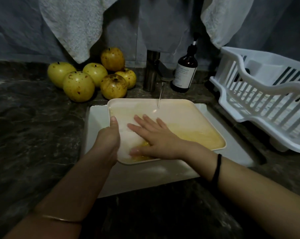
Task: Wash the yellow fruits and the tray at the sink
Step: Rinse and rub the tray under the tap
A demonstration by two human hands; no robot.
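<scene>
A cream rectangular tray (183, 118) is held tilted over the white sink (94, 135), with yellowish water pooled in its lower right part. My left hand (109, 140) grips the tray's left rim, thumb on top. My right hand (152, 135) lies flat inside the tray, fingers spread and straight, pressing on its wet bottom. A thin stream of water (160, 97) falls from the tap (154, 69) onto the tray's far side. Several yellow spotted fruits (78, 85) are piled on the dark counter behind the sink's left corner.
A brown pump bottle (185, 71) stands right of the tap. A white plastic dish rack (266, 100) sits on the counter at right. Pale towels (73, 26) hang against the back wall above the fruits. Dark marbled counter (33, 135) surrounds the sink.
</scene>
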